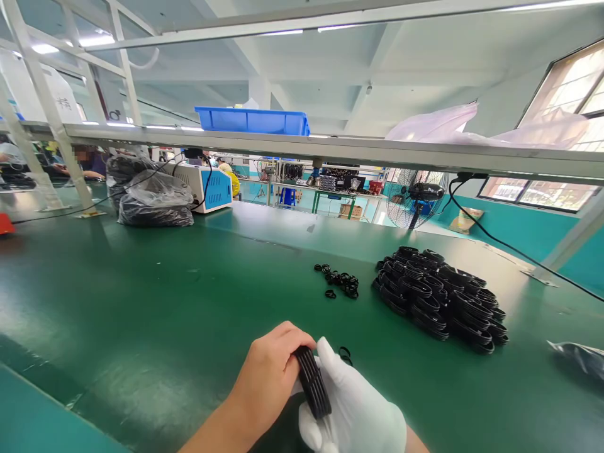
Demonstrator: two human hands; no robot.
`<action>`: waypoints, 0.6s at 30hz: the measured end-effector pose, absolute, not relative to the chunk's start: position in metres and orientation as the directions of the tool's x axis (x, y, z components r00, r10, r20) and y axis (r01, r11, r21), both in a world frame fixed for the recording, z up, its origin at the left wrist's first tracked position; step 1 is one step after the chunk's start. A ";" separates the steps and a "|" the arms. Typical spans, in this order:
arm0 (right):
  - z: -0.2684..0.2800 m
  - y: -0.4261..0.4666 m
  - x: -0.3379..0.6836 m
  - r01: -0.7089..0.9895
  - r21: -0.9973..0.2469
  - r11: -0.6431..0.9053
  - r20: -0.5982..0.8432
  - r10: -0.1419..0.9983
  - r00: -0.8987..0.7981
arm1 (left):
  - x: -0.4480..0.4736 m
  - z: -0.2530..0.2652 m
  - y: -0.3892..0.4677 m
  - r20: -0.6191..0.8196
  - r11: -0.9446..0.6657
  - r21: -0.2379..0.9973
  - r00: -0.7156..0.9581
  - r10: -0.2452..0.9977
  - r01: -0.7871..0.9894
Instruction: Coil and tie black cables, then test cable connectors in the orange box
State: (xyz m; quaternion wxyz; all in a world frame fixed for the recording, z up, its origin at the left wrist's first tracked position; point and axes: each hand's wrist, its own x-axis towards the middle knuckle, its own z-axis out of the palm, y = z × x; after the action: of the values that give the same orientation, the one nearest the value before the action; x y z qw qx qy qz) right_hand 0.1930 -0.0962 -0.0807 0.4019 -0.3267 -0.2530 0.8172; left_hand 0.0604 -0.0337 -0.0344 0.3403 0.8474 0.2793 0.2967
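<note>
A coiled bundle of black cable (312, 384) is held between my two hands above the table's near side. My bare left hand (276, 362) is closed, its thumb and fingers on the upper left end of the coil. In a white glove, my right hand (356, 402) wraps round the coil from the right and below. A few small black rings (345, 355) lie just beyond the gloved fingers. Farther back is a loose group of small black rings (346, 283). To the right rises a large heap of similar black coils (438, 296).
The green tabletop (141, 302) spreads all around. A plastic bag of dark items (155, 198) and a blue-and-white machine (214, 187) stand at back left. A blue bin (252, 121) sits on the overhead shelf (330, 146). Another bag (580, 358) lies at far right.
</note>
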 end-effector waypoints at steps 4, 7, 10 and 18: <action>-0.087 -0.094 0.196 -0.543 -0.592 -0.595 -0.294 0.787 -0.542 | 0.060 -0.037 -0.029 0.315 -0.590 0.760 0.639 0.702 0.273; -0.080 -0.096 0.193 -0.605 -0.546 -0.579 -0.278 0.807 -0.521 | 0.060 -0.036 -0.026 0.309 -0.579 0.763 0.625 0.717 0.287; -0.074 -0.096 0.187 -0.634 -0.623 -0.458 -0.275 0.887 -0.371 | 0.060 -0.031 -0.022 0.302 -0.586 0.745 0.622 0.723 0.319; -0.070 -0.092 0.178 -0.715 -0.590 -0.375 -0.230 0.927 -0.297 | 0.040 -0.015 0.002 -0.167 0.043 0.984 0.801 0.575 0.175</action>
State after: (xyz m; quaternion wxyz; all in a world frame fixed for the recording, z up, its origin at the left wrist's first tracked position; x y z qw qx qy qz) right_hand 0.1775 -0.0921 -0.0703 0.5250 -0.2759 -0.1921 0.7819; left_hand 0.0404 0.0018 -0.0155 0.6665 0.6753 0.2778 0.1502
